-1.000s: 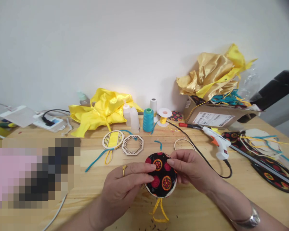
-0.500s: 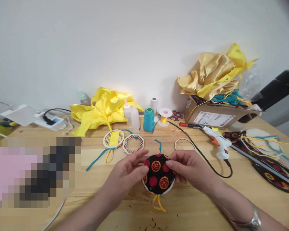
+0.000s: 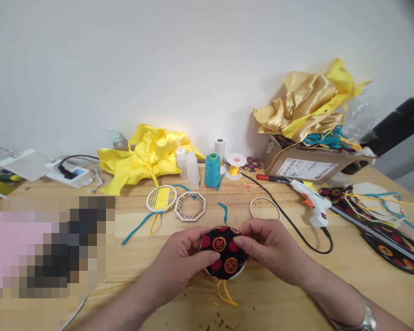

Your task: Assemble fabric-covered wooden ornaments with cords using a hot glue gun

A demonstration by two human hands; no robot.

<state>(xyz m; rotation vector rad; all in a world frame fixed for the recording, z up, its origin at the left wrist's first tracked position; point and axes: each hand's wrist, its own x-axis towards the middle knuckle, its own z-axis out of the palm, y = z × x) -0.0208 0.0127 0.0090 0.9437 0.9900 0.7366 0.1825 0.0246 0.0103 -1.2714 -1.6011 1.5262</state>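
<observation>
Between my hands is a round disc covered in black patterned fabric, with red dots and flower medallions and a pale rim showing at its lower edge. A teal cord sticks up from its top, and a yellow cord loop hangs from its bottom. My left hand grips its left side, thumb on the fabric face. My right hand pinches the upper right edge between thumb and fingers. The fingertips behind the disc are hidden. Beyond it lie a wooden octagonal lattice frame and a thin wooden ring.
A white glue gun with a black cable lies right, near large scissors and fabric scraps. A teal thread cone, bottles and yellow fabric stand behind. A cardboard box holds cloth at the back right.
The left thumb has come down onto the fabric face, and the left fingers now close on the edge. The disc has shifted slightly left and down.
</observation>
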